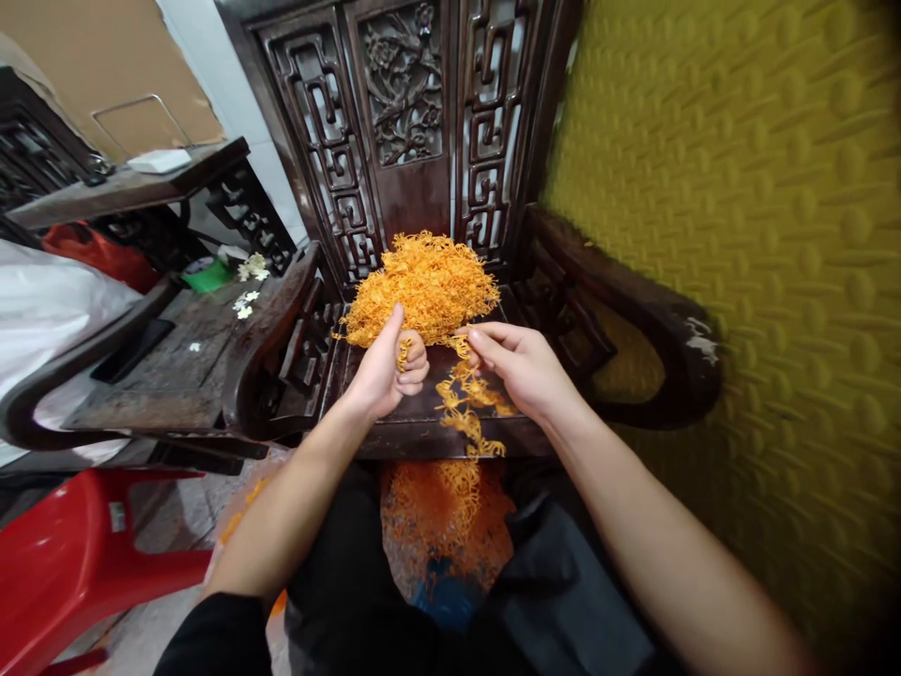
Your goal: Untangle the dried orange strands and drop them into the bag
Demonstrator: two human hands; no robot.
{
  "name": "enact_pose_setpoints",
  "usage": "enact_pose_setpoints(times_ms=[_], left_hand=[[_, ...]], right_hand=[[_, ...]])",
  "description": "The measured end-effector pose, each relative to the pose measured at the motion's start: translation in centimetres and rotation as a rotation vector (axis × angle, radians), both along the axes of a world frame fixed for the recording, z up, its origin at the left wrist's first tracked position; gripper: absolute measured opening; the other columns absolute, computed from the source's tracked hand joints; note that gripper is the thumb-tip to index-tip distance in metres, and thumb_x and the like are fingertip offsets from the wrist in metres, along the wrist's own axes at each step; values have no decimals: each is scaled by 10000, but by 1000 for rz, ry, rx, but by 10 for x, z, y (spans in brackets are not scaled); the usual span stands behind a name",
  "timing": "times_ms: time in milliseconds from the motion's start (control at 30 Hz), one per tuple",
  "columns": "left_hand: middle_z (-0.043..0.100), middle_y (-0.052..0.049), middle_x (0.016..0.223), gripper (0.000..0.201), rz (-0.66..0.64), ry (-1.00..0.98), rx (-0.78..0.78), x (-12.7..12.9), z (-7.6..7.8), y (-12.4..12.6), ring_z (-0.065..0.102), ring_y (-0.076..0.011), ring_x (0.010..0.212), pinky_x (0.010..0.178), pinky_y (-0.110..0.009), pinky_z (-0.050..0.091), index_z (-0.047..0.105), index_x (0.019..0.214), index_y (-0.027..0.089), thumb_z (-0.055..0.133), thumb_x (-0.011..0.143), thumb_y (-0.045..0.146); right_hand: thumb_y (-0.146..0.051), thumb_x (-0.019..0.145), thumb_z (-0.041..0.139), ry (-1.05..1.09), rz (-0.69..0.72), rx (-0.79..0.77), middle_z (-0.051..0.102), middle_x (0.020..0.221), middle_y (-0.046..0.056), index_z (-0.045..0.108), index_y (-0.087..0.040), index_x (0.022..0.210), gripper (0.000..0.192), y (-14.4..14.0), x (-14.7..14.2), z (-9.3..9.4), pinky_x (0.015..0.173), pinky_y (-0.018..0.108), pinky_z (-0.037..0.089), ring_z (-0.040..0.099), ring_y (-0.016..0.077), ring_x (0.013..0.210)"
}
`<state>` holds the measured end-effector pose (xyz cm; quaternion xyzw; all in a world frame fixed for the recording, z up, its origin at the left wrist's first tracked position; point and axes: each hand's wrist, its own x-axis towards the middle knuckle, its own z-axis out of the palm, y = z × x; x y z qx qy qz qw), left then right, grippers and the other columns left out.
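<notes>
A heap of small curly orange pieces (426, 282) lies on the seat of a dark carved wooden chair (412, 192). In front of it my left hand (394, 371) is closed with the thumb raised, and a bit of orange curly piece shows between its fingers. My right hand (517, 361) pinches an orange strand (461, 413) of the same curly pieces between thumb and fingertips. This strand hangs over the seat's front edge. Below, between the knees, more orange pieces (450, 507) lie in what looks like a clear bag; its outline is hard to make out.
Wooden armrests (654, 329) flank the seat. At left, a second wooden chair holds a green tape roll (207, 273) and white scraps (245, 304). A red plastic stool (91, 554) stands at lower left. A yellow textured wall (760, 235) runs along the right.
</notes>
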<state>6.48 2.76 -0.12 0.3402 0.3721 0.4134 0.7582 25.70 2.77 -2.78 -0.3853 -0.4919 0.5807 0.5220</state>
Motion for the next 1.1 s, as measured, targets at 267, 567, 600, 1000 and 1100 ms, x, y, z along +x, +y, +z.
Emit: enact_pose_setpoints(times_ms=[267,567,600,1000,1100], left_hand=[[482,18,741,117,124,-171,-74,-5,-11,6,361,-16,488,384,-113,195,604,938,120,630,956,232],[551,8,662,393,128,771,635,8,-16,-4,444,-107,620,573,-237,338,680,769,156,698,868,536],[552,10,657,386,179,840,703,7,-14,-6,449,-110,632,596,-245,343,648,723,162,695,879,512],[661,9,806,312,301,108,410,-5,9,-14,299,-28,426,396,-175,165,465,874,201,704,902,400],[600,34,743,269,191,198,329,-3,0,-9,308,-32,440,407,-170,167,597,1017,188,699,901,408]], right_hand=[[-438,769,825,-50,32,2,729,773,35,724,-168,1034,392,-5,-3,-2,634,273,460,624,137,682],[-383,811,764,-137,-10,118,650,702,-18,636,-179,1044,335,-6,-14,-5,704,299,489,658,155,713],[-368,809,758,-148,-36,123,639,685,-23,642,-178,1031,315,-4,-12,-5,700,299,488,649,150,693],[-416,737,827,95,-189,20,624,706,-31,617,-200,1068,448,17,27,-3,592,264,440,547,107,588],[-398,806,781,85,-160,99,536,653,-53,645,-201,1103,382,10,20,-1,583,259,402,489,105,590]])
